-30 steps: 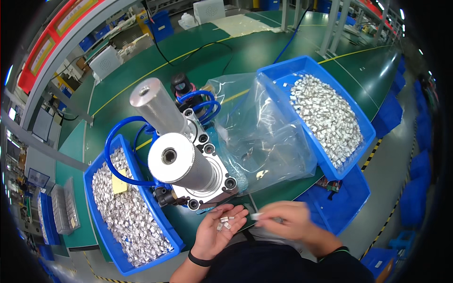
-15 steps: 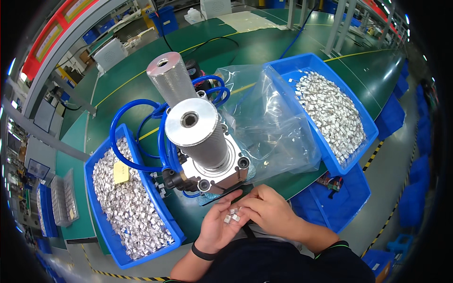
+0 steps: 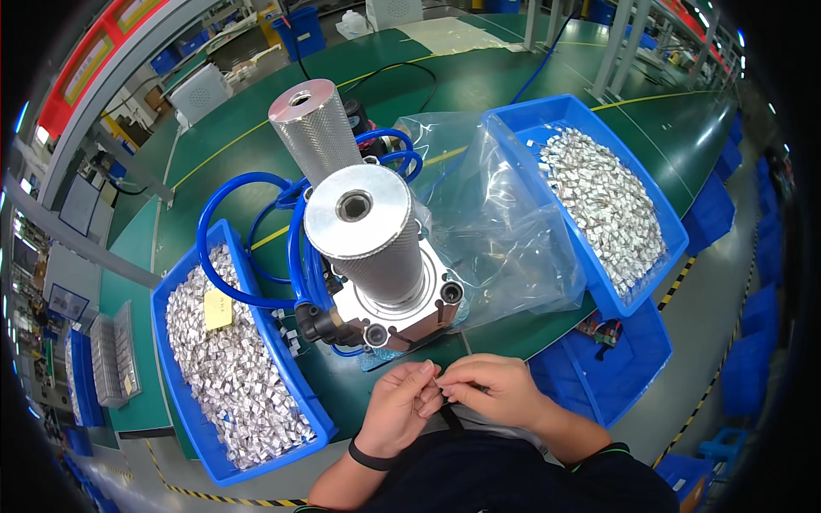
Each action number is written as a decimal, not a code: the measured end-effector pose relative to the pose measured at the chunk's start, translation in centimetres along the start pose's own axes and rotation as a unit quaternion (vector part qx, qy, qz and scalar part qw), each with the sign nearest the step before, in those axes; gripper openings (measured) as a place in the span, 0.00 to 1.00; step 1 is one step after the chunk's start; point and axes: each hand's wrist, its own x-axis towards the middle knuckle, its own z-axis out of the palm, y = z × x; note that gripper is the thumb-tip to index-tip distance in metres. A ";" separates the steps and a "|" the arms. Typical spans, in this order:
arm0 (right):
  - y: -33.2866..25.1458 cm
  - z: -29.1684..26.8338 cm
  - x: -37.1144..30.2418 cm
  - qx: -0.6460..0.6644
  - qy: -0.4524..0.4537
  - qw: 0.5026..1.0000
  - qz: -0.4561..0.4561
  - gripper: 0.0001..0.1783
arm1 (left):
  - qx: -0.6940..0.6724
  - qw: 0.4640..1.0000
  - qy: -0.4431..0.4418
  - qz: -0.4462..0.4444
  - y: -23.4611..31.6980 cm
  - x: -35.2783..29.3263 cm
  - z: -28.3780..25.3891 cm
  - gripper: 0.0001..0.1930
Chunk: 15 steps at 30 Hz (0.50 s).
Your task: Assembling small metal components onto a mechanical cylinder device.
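My left hand (image 3: 395,410) is curled closed, palm up, with its thumb pressed toward the fingertips. The small silvery-white square parts that lay in its palm are now hidden by the fingers. Right against its fingertips, my right hand (image 3: 492,389) is closed in a pinch; something tiny and thin shows between the two hands, too small to name. Just beyond stands a metal machine with two knurled rollers, the front roller (image 3: 363,227) and the rear roller (image 3: 312,128), on a silver block (image 3: 402,312).
A blue bin (image 3: 318,419) at left is heaped with similar small parts (image 3: 235,376) and a yellow note (image 3: 218,309). Another blue bin (image 3: 676,224) at right holds more. Blue hoses (image 3: 205,231) loop by the machine; a clear plastic bag (image 3: 505,248) lies beside it.
My left fingers have curled over the small parts that showed in the open palm. My right hand has shifted slightly right and down, still pinching at the left fingertips.
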 end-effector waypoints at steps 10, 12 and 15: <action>0.2 -0.2 -0.7 0.007 0.025 0.999 -0.039 0.08 | -0.032 0.999 0.031 0.024 0.1 -0.4 0.1 0.09; 0.9 -0.4 0.0 0.037 0.064 0.997 -0.001 0.08 | -0.047 0.997 0.046 0.036 -0.1 -0.2 -0.1 0.09; 1.5 -0.4 0.7 0.034 0.080 0.996 0.008 0.09 | -0.041 0.997 0.053 0.034 -0.4 0.0 -0.4 0.09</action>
